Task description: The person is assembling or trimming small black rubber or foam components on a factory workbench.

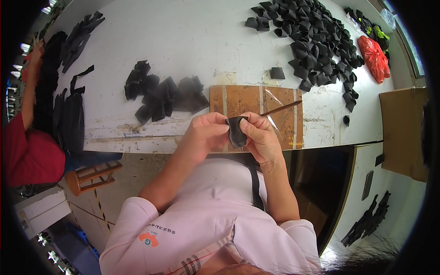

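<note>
A small black strip of material (237,132), bent into a loop, is pinched between my two hands above the front of a brown board. My left hand (206,133) has its thumb and fingers closed on the strip's left edge. On the other edge my right hand (261,133) presses with the thumb. A thin brown stick (282,108) juts out from behind the right hand's fingers across the board (293,126); whether they grip it or it lies there, I cannot tell. Flat black pieces (158,94) lie in a loose heap left of the board.
A large pile of folded black pieces (316,52) covers the back right, with one square black piece (277,73) nearer. Beyond sit a red plastic bag (373,59) and a cardboard box (403,133). Black bundles (73,117) line the left edge, beside a person in red (34,156) and a wooden stool (94,178).
</note>
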`<state>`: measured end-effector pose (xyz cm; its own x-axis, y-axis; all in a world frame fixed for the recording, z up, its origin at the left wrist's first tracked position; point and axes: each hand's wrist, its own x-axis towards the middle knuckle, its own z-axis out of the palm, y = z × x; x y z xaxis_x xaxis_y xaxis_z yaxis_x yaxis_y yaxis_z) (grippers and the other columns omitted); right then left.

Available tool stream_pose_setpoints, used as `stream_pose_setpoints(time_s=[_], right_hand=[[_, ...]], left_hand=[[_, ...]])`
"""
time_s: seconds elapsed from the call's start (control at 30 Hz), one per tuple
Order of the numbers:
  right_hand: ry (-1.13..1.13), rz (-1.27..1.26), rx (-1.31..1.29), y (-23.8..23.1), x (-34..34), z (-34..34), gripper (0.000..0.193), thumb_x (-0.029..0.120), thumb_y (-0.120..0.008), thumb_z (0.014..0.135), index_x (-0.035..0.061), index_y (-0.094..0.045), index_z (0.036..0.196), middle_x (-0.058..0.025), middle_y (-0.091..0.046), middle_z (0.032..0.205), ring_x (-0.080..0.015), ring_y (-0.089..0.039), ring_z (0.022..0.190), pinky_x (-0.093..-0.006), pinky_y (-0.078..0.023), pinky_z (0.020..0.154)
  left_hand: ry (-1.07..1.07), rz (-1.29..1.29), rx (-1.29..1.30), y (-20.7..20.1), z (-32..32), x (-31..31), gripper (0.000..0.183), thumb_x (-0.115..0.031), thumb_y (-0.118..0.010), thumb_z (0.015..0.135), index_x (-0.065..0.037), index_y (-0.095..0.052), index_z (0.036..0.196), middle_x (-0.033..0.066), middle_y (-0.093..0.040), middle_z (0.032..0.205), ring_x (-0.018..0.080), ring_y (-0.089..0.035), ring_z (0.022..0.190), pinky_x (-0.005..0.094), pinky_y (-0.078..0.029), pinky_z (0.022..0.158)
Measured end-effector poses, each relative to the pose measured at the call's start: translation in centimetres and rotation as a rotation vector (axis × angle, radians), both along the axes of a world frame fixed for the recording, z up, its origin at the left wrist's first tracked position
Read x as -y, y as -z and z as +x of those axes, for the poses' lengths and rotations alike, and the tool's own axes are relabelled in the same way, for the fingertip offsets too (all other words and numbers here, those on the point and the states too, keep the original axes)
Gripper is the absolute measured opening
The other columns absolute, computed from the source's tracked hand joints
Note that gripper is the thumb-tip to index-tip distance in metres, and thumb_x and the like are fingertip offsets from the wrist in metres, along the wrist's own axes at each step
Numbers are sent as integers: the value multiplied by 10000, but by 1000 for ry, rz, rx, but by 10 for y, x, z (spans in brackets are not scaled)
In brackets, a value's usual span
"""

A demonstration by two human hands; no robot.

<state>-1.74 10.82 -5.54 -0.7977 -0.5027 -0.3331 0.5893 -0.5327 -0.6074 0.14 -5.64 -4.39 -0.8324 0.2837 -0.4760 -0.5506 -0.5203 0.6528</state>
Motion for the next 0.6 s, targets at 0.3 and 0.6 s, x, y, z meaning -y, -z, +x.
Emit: stream_pose_setpoints(time_s=[0.3,0.6], right_hand=[[-85,660,-160,-8,6,-1,164,138,-593,814,-3,-548,885,-72,-588,755,-141,-556,593,-262,-466,558],[388,1102,-981,-17,18,21,144,65,-646,717,9,-581,833,-99,-526,751,-219,-529,625,-298,-423,503]], left_hand=[[-41,-126,-150,2,2,0,43,-20,-591,784,1,-585,822,45,-600,698,67,-539,568,173,-435,515],[-213,-1058,-795,2,12,-31,55,26,-604,747,13,-588,799,9,-560,590,38,-485,506,182,-397,466]])
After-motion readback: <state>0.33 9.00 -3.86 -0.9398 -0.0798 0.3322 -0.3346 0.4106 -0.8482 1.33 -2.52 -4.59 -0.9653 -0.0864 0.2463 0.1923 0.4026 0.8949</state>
